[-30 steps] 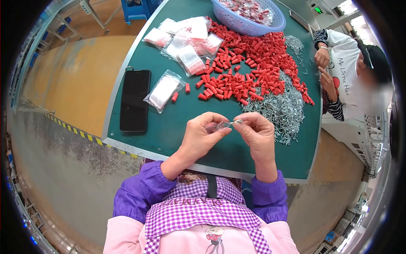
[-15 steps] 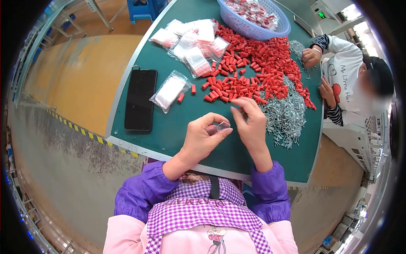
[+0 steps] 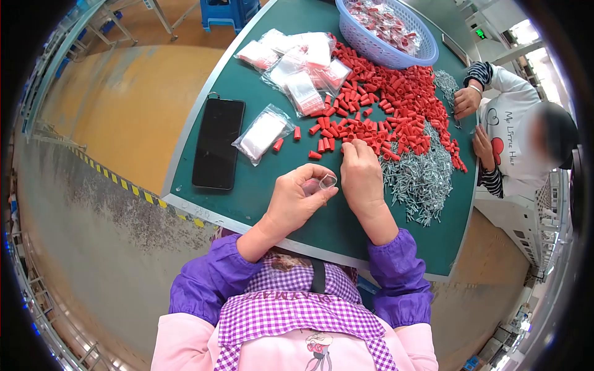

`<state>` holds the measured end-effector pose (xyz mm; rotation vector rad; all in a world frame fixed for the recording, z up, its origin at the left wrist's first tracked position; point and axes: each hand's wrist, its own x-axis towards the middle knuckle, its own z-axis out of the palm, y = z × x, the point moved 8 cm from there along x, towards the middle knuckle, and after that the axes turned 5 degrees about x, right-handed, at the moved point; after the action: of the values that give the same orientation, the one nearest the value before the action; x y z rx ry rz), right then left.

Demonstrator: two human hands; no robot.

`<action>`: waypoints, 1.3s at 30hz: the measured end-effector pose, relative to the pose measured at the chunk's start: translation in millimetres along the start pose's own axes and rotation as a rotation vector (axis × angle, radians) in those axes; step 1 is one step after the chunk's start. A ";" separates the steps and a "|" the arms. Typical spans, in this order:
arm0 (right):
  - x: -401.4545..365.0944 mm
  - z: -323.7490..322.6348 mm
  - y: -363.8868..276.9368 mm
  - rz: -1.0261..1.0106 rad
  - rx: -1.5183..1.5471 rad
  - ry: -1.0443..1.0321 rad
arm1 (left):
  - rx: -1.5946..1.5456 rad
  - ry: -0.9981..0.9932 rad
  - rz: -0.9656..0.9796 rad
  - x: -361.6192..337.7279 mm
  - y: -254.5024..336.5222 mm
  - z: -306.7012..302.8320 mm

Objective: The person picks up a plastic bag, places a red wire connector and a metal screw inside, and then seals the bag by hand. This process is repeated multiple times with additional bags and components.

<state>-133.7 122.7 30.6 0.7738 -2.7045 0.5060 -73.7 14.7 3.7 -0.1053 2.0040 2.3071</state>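
Note:
My left hand [image 3: 294, 196] is closed around a small clear plastic bag [image 3: 327, 181], its open mouth standing up between thumb and forefinger. To the right, my right hand [image 3: 362, 176] reaches the near edge of a pile of red tapered plastic caps [image 3: 396, 114]. Its fingertips are pinched together among the caps; whatever is between them is hidden. Beside that hand lies a heap of small silver screws [image 3: 421, 185]. A few loose red caps [image 3: 315, 154] lie just beyond my left hand.
Packs of clear zip bags [image 3: 303, 93] and one nearer pack [image 3: 263, 134] lie left of the caps. A black phone [image 3: 218, 144] rests by the table's left edge. A blue basket [image 3: 387, 49] holds filled bags. Across the table, another person's hand [image 3: 466, 102] is at more screws [image 3: 444, 83].
My right hand has moved forward to the caps, and its parted fingers have closed together. My left hand keeps the plastic bag in place. The view has shifted slightly.

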 end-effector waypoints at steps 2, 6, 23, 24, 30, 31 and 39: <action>-1.4 -4.8 6.4 0.034 0.073 0.000 | 0.017 -0.014 -0.027 1.0 0.1 -1.0; -6.1 -17.0 16.7 0.283 0.644 -0.038 | 0.069 0.000 -0.032 2.0 5.4 -4.2; -9.2 -46.4 -11.1 0.399 0.952 -0.194 | 0.275 0.021 0.057 7.1 2.9 2.3; -8.5 -47.6 -8.9 0.429 0.960 -0.188 | 0.272 0.018 0.055 6.1 4.2 2.0; -9.9 -56.0 -17.5 0.275 0.751 -0.244 | 0.309 0.026 0.087 7.1 5.6 -0.5; -9.9 -57.0 -21.1 0.250 0.728 -0.269 | 0.321 0.023 0.093 7.3 5.9 0.1; -18.2 -41.1 -2.3 0.441 0.887 -0.272 | 0.250 0.016 0.056 5.1 1.4 0.7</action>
<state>-110.5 145.8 61.6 0.4120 -2.8424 1.8968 -78.9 15.3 4.6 -0.0519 2.3108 2.0698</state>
